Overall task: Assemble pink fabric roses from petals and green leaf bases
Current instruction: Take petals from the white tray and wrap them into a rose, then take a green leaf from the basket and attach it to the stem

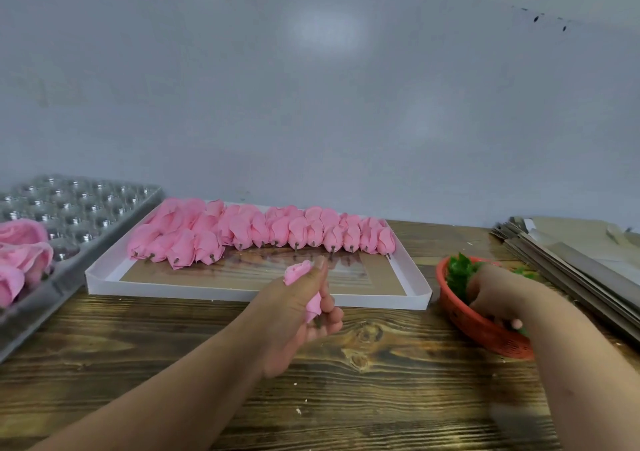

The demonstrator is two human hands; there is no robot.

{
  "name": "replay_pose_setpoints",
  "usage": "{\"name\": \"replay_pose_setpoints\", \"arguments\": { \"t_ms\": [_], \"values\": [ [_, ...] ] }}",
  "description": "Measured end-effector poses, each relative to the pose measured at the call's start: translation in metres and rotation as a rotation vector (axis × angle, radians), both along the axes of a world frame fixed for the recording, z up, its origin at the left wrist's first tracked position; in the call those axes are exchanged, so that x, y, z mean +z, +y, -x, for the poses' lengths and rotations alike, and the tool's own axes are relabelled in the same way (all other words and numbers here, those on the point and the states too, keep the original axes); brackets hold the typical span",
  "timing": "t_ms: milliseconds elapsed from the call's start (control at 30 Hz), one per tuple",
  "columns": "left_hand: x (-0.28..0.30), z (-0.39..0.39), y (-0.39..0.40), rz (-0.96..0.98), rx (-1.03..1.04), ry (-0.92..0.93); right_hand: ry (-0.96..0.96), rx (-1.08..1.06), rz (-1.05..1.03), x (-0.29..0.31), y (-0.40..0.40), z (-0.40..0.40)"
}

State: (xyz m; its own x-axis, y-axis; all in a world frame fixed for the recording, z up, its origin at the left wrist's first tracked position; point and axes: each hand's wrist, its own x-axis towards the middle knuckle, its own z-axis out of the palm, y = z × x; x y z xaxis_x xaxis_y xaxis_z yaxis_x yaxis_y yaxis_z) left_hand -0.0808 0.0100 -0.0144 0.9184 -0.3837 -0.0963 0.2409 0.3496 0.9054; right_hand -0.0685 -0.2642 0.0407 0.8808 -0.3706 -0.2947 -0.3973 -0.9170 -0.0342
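Flat cardboard sheets lie stacked on the wooden table.

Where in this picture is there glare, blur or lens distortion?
Head view: a soft bright patch of glare sits on the grey wall; the wide lens bends the clear plastic tray and cardboard stack outward at the edges; the right hand in the red basket is slightly smeared, and the lower right forearm is blurred; the left hand with its pink rosebud is fairly sharp.

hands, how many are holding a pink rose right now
1: the left hand grips a pink rose bud above the table; the right hand reaches into the red basket of green leaves.
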Motion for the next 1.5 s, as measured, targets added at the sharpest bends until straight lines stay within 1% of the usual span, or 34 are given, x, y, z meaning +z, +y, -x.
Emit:
{"name": "replay_pose_setpoints", "arguments": {
  "t_ms": [67, 167, 267, 367, 533, 667, 767, 833, 900, 1000, 1033, 1100, 1200, 1267, 1367, 1433, 1500],
  "values": [
    [-0.001, 0.000, 0.000, 0.000, 0.005, 0.025, 0.015, 0.023, 0.038, -0.006, 0.002, -0.005],
    [-0.003, -0.001, -0.001, -0.007, 0.031, 0.062, -0.046, 0.018, 0.020, -0.014, -0.001, -0.011],
    [-0.002, -0.001, -0.001, -0.010, 0.041, 0.077, -0.056, 0.022, 0.026, -0.017, -0.005, -0.013],
    [-0.002, -0.001, -0.001, -0.019, 0.051, 0.085, -0.087, -0.020, 0.009, -0.014, -0.007, -0.012],
    [-0.001, 0.000, -0.001, -0.020, 0.068, 0.104, -0.239, -0.048, 0.005, -0.007, -0.012, -0.011],
    [-0.001, 0.000, -0.002, -0.019, 0.081, 0.118, -0.273, -0.077, 0.098, -0.008, -0.014, -0.009],
    [-0.001, 0.000, -0.002, -0.010, 0.087, 0.121, -0.379, -0.119, 0.146, -0.003, -0.018, -0.006],
    [-0.001, 0.000, -0.003, -0.007, 0.089, 0.124, -0.460, -0.169, 0.121, 0.001, -0.019, -0.005],
    [-0.001, 0.001, -0.003, -0.008, 0.088, 0.123, -0.551, -0.209, 0.045, 0.003, -0.021, -0.006],
    [-0.001, 0.001, -0.003, -0.004, 0.097, 0.130, -0.685, -0.208, -0.167, 0.001, -0.018, -0.004],
    [0.000, 0.001, -0.003, 0.001, 0.099, 0.132, -0.728, -0.190, -0.281, 0.000, -0.015, -0.003],
    [0.000, 0.001, -0.003, 0.009, 0.102, 0.134, -0.783, -0.196, -0.585, 0.001, -0.003, 0.001],
    [0.000, 0.001, -0.003, 0.026, 0.113, 0.125, -0.769, -0.154, -0.987, 0.003, 0.028, 0.010],
    [-0.001, 0.001, -0.004, 0.046, 0.139, 0.103, -0.717, -0.057, -1.174, -0.002, 0.057, 0.014],
    [0.001, 0.001, -0.004, 0.085, 0.190, 0.036, -0.569, 0.026, -1.321, -0.019, 0.101, 0.021],
    [0.001, -0.001, -0.004, 0.090, 0.209, -0.030, -0.461, 0.027, -1.309, -0.032, 0.123, 0.024],
    [0.000, -0.002, -0.005, 0.063, 0.218, -0.096, -0.382, 0.022, -1.234, -0.045, 0.138, 0.025]
  ]
}}
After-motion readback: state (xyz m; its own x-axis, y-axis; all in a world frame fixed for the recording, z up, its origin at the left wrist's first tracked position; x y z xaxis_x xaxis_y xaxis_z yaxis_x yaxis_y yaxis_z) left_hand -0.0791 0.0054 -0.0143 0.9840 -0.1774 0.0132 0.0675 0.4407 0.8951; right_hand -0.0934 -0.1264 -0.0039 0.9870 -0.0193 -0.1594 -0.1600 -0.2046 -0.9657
